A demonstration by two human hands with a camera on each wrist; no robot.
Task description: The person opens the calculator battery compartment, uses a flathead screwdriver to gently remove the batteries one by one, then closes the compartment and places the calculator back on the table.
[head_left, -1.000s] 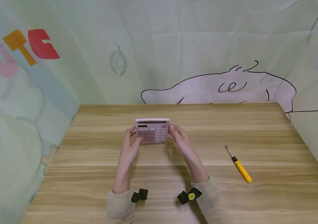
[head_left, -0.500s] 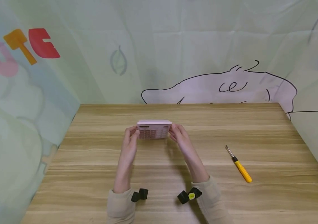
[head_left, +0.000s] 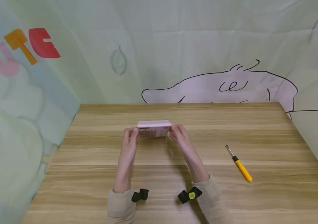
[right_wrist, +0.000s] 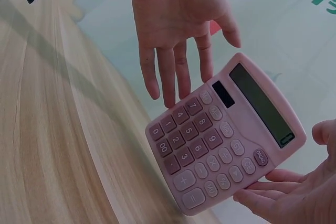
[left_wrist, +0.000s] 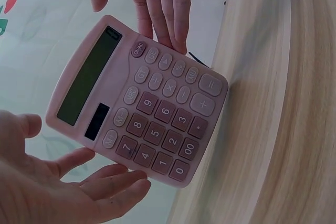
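Observation:
A pink calculator [head_left: 154,128] is propped steeply upright between the two hands, its keys facing the person. Its lower edge is close to the wooden table; whether it touches cannot be told. My left hand [head_left: 129,142] holds fingertips [left_wrist: 137,176] against its left side, fingers fairly straight and thumb apart from it in the left wrist view. On the opposite side, my right hand [head_left: 180,136] touches the edge with extended fingers [right_wrist: 262,195], its thumb also held off. The display [left_wrist: 90,74] looks dark. Behind the calculator, its back is hidden.
A screwdriver [head_left: 242,169] with a yellow handle lies on the wooden table [head_left: 91,174] to the right of the hands. A printed cloth [head_left: 159,53] hangs behind the table's far edge. Small black devices [head_left: 140,195] are strapped at both wrists.
The calculator has tipped more upright, so its key face looks narrower from above and its top edge shows more. My left thumb has shifted from over the keys to the left edge.

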